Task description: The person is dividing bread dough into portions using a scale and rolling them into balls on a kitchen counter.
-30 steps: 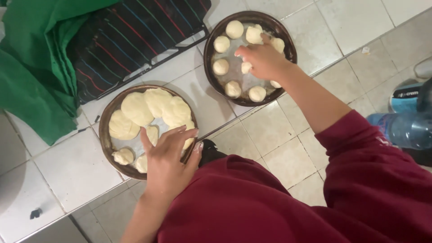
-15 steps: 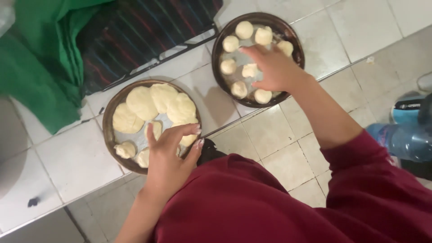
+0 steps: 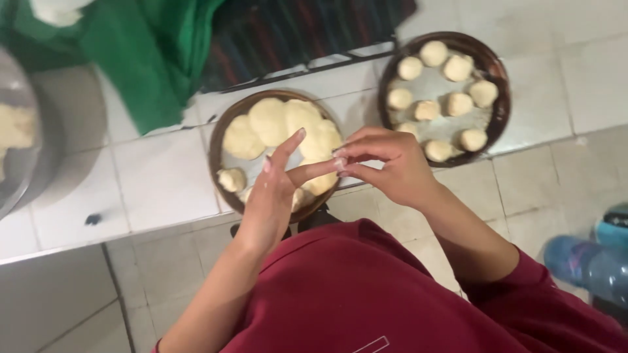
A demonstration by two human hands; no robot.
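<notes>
My left hand (image 3: 273,193) hovers over the near edge of a round dark tray (image 3: 218,145) that carries flattened dough discs (image 3: 281,124) and a few small lumps. Its fingers are spread and it holds nothing. My right hand (image 3: 391,165) has come across to it, and its bunched fingertips touch the left index finger. I see no dough in the right hand. To the right, a second round tray (image 3: 501,112) holds several small dough balls (image 3: 458,103). I wear maroon sleeves.
The trays sit on a white tiled counter (image 3: 157,189). A green cloth (image 3: 154,55) and a dark striped cloth (image 3: 301,29) lie behind them. A metal bowl (image 3: 26,163) with dough is at the far left. A plastic bottle (image 3: 589,265) lies low on the right.
My right hand left the tray of dough balls and moved left to meet my left hand. The left hand lifted its fingers off the tray of flat discs.
</notes>
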